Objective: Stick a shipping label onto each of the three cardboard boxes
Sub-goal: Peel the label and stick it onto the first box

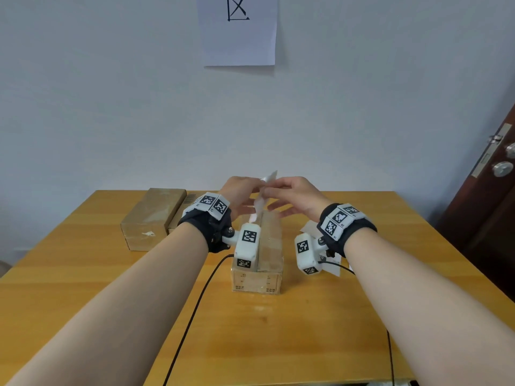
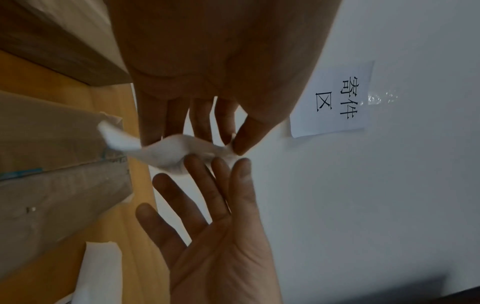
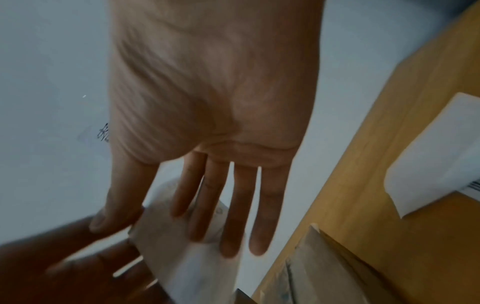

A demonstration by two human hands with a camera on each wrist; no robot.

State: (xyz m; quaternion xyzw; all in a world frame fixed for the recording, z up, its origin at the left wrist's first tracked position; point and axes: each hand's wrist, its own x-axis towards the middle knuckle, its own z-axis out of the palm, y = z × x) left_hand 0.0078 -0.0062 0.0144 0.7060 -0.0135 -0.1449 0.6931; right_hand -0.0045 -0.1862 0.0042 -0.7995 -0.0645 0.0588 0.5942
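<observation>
A white shipping label (image 1: 260, 203) hangs in the air over the middle cardboard box (image 1: 271, 243), crumpled and twisted. My left hand (image 1: 249, 189) pinches its top edge between thumb and index finger (image 2: 226, 131). My right hand (image 1: 274, 192) faces it with straight, spread fingers (image 3: 231, 226) whose tips lie against the label (image 3: 187, 263). In the left wrist view the label (image 2: 179, 150) stretches from that pinch towards the box (image 2: 52, 144). A second box (image 1: 150, 215) lies at the back left, with a third box (image 1: 191, 197) beside it, mostly hidden by my left wrist.
Spare white labels (image 1: 309, 227) lie on the wooden table (image 1: 278, 330) right of the middle box, under my right wrist. Two black cables (image 1: 195, 310) run off the front edge. A paper sign (image 1: 239, 32) hangs on the wall; a dark door (image 1: 496, 190) stands right.
</observation>
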